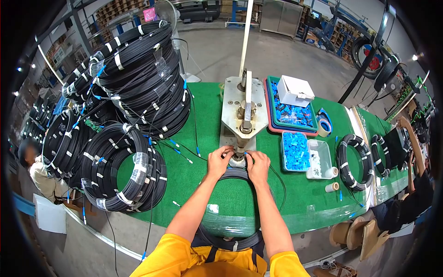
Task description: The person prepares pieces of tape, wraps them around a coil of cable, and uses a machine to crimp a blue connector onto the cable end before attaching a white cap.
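My left hand [220, 160] is closed, thumb and fingers pinched together at the left side of the tip of a metal hand press [243, 111]. Facing it, my right hand [258, 165] is also closed, its fingertips at the right of the same tip. What they pinch is too small to make out, though a speck of blue shows by the right fingertips. Thin black cable meets each hand from its outer side. Between my forearms a coil of black cable [233, 174] lies at the table's near part, partly hidden by my arms and reaching my lap.
On the green table [203, 111], tall stacks of black cable coils [143, 78] stand left. Right are a tray of blue connectors [295, 113] with a white box [296, 91], a tub of blue parts [295, 151], a clear tub [325, 161] and more coils [354, 161]. People work at both sides.
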Available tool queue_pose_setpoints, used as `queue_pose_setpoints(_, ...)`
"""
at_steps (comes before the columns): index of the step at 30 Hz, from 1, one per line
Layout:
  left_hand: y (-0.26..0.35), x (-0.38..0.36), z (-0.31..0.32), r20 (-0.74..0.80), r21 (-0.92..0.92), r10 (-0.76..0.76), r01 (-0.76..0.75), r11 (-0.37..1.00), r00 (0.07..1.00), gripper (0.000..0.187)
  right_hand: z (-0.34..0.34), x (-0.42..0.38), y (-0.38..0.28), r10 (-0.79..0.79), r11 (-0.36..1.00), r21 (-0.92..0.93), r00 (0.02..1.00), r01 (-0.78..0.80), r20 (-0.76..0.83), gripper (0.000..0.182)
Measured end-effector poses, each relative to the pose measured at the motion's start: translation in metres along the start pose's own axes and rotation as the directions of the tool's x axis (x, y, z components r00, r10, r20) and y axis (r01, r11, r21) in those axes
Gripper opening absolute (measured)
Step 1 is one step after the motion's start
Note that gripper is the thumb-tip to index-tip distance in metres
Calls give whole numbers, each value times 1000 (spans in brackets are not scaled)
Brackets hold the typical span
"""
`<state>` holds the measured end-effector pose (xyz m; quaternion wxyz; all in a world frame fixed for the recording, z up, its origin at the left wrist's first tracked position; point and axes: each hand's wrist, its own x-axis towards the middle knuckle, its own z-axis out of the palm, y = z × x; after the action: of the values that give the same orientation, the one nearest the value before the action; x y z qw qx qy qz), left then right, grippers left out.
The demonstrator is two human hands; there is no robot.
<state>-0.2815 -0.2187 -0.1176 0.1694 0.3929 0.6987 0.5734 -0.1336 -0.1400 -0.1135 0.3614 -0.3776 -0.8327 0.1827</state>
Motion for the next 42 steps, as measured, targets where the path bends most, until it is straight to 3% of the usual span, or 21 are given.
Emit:
queue_pose_setpoints(3,-3,0,0,-19,57,61,-60,997,998,24,3,0,-1,37,999,29,999,-37,15,17)
queue_pose_setpoints(5,-6,-1,1,-47,107,145,-139,984,988,23,6,0,0,-9,999,41,988,16,-156,21)
queue_pose_setpoints(7,-7,-1,0,-71,159,226,-213,964,972,22,5,-2,5,-21,999,33,993,25,-120,23)
queue_pose_setpoints(9,-6,0,-3,33,149,120,-123,981,992,19,5,-3,6,-27,999,28,996,30,-82,24)
queue_pose_setpoints(12,0,-1,-2,35,85,2,-5,996,999,19,4,-5,2,-11,999,-52,1000,11,0,21)
queue_pose_setpoints(17,-1,1,-1,17,145,53,-55,988,998,18,3,0,-1,74,996,-54,995,-71,60,18)
queue_pose_setpoints(25,3,-5,-2,6,69,41,-41,997,999,16,0,-5,-5,65,990,-129,997,-59,37,20)
queue_pose_setpoints(28,0,-12,-7,93,70,-21,14,997,995,18,-9,-14,-5,34,990,-138,997,-25,63,19)
queue_pose_setpoints(30,-7,-14,-10,196,-212,-147,188,959,970,22,-13,-20,-6,14,993,-122,997,-5,75,19)
queue_pose_setpoints(35,-5,-37,-11,307,-205,-221,291,935,926,23,-34,-40,-9,-22,995,-95,994,32,103,17)
queue_pose_setpoints(38,11,-50,-3,305,-154,-156,210,965,940,22,-47,-57,-6,-3,993,-114,999,9,52,16)
queue_pose_setpoints(40,18,-57,7,284,-41,24,-13,999,958,22,-60,-69,-6,80,990,-115,997,-79,4,15)
queue_pose_setpoints(42,31,-62,20,349,-116,15,28,993,937,21,-70,-81,-1,108,984,-136,992,-116,-67,15)
